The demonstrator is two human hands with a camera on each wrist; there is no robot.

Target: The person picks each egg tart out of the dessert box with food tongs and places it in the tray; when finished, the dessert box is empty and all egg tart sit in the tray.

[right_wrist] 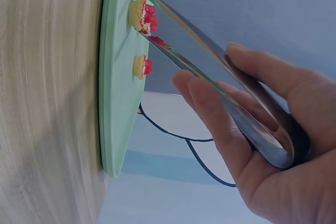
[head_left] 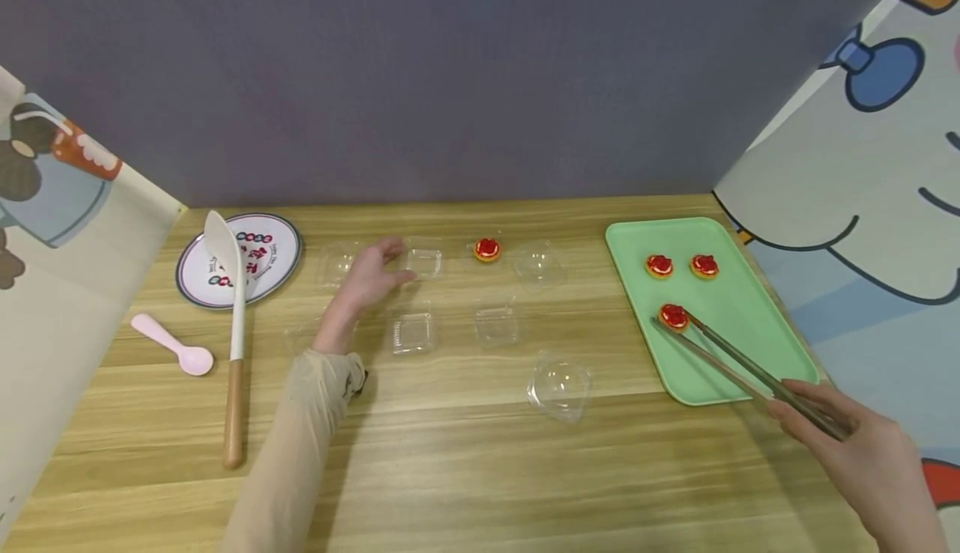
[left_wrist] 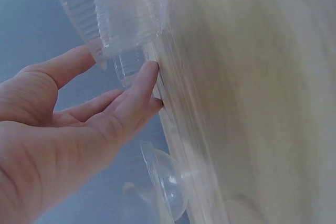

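Note:
My right hand [head_left: 862,445] grips metal tongs [head_left: 751,364] over the light green tray [head_left: 742,345]. Their two tips stand on either side of a small tart with red topping [head_left: 673,317]; whether they touch it I cannot tell. Farther back on that tray lie two more such tarts [head_left: 659,266]. My left hand [head_left: 371,276] reaches to the back row of clear plastic boxes, its fingers extended beside one clear box [head_left: 425,262]. In the left wrist view, the thumb lies near the edge of a clear box [left_wrist: 123,24]. Another tart [head_left: 487,249] sits in a clear box.
More clear boxes [head_left: 413,333] stand mid-table, some with domed lids [head_left: 561,386]. At the left are a printed plate [head_left: 281,266], a long white spoon with a wooden handle [head_left: 234,420] lying across it, and a pink spoon [head_left: 195,360]. Walls border the table's back and sides.

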